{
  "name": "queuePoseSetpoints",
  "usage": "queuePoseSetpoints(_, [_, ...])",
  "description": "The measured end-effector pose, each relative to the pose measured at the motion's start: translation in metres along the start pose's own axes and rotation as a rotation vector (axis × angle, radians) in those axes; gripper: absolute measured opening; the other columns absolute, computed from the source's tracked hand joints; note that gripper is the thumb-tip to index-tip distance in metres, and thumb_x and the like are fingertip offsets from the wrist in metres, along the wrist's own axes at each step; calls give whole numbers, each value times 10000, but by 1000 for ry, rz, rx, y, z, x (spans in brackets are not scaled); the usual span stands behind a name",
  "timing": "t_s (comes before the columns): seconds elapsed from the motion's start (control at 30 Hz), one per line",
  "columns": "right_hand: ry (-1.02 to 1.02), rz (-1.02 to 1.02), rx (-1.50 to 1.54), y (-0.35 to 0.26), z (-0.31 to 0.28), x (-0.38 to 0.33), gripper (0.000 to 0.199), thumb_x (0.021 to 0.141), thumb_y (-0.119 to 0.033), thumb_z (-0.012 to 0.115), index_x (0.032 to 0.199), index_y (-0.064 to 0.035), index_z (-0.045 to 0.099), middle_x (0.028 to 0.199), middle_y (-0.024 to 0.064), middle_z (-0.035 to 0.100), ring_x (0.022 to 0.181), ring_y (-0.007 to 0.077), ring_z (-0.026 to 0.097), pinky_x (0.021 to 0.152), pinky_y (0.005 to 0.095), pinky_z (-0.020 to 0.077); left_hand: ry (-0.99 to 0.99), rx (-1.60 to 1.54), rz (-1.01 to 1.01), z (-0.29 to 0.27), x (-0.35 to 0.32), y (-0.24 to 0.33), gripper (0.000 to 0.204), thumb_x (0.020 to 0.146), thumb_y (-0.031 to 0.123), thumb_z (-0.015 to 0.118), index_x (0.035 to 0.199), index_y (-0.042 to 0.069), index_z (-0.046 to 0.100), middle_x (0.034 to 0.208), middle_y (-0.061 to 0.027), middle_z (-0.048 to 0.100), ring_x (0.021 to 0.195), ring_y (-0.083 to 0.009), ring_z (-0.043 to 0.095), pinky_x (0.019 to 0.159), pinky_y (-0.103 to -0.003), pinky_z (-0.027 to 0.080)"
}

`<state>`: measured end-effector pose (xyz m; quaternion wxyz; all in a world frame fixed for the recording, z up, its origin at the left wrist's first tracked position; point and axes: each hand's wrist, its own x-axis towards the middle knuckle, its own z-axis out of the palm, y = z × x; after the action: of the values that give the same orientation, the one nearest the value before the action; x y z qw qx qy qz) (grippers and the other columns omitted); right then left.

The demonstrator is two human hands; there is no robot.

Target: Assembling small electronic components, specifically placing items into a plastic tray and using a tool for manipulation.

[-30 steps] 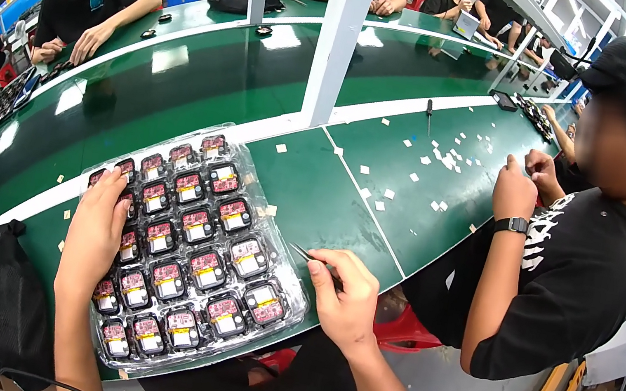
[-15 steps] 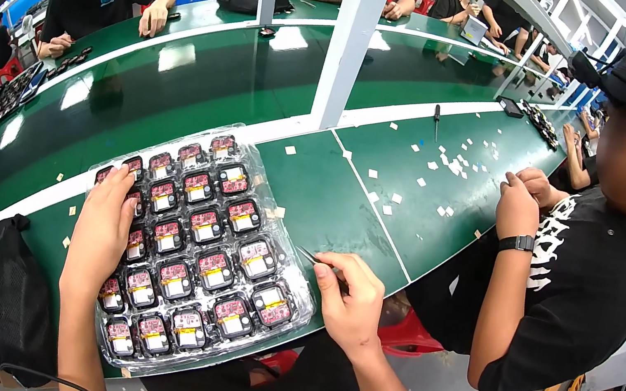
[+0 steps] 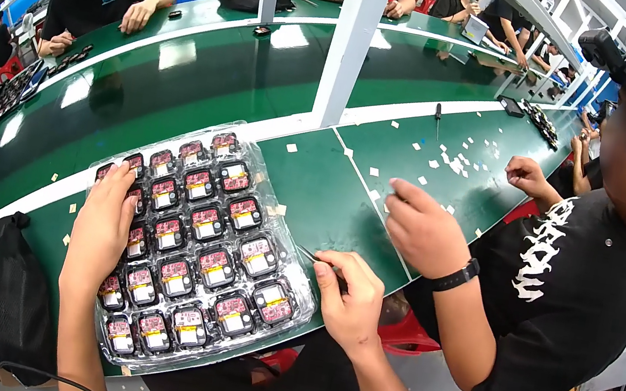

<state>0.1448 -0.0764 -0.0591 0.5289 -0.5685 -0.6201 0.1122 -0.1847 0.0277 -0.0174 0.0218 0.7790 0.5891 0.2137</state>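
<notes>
A clear plastic tray (image 3: 304, 304) lies in front of me on the green workbench. Rows of small black-framed electronic modules (image 3: 206, 222), with red circuit boards and white and yellow labels, sit in its pockets. My left hand (image 3: 107, 205) lies flat over the tray's left side, fingers stretched out, covering some modules. At the tray's right edge, my right hand (image 3: 353, 291) pinches a pair of tweezers (image 3: 306, 253); their thin dark tips point left toward the tray, and the rest is hidden in my fingers.
Small pale square pieces (image 3: 452, 164) are scattered on the right bench near a screwdriver (image 3: 439, 113). A co-worker's hand (image 3: 428, 228) hovers close to my right hand. A black bag (image 3: 19, 294) lies left of the tray; a white post (image 3: 344, 59) rises beyond it.
The co-worker on the right has parted their hands and stretched one left over the bench toward me. My own hands and the tray have hardly moved.
</notes>
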Motion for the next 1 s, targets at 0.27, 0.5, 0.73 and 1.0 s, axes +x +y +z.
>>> queuePoseSetpoints(0.27, [-41, -12, 62, 2, -3, -3, 103, 942, -49, 706, 1023, 14, 705, 869, 145, 695, 704, 269, 676, 640, 341, 537, -2, 12, 39, 0, -1, -1, 383, 1061, 168, 514, 1381, -37, 559, 1488, -239, 532, 1415, -400, 467, 1196, -453, 359])
queuePoseSetpoints(0.5, [-111, -59, 98, 2, -7, 3, 253, 984, -47, 660, 1228, 19, 658, 1012, 145, 581, 820, 248, 619, 730, 319, 522, -54, -22, 11, -6, -1, 2, 484, 1056, 245, 549, 1432, -58, 513, 1539, -261, 469, 1448, -416, 419, 1221, -466, 309])
queuePoseSetpoints(0.73, [-13, 111, 13, -2, -6, 5, 189, 965, -31, 680, 1139, 38, 706, 923, 98, 587, 693, 154, 559, 615, 276, 455, -73, -21, 170, -41, -34, 62, 661, 1025, 437, 569, 1504, -4, 454, 1594, -244, 393, 1500, -416, 346, 1244, -488, 254])
queuePoseSetpoints(1.0, [-143, 283, -614, 24, -27, 46, 469, 849, -345, 818, 1158, -24, 669, 1138, 152, 581, 881, 406, 694, 769, 505, 556, -158, -74, 475, -30, -90, 125, 756, 833, 506, 757, 1387, 23, 581, 1496, -228, 498, 1420, -481, 422, 1185, -606, 292])
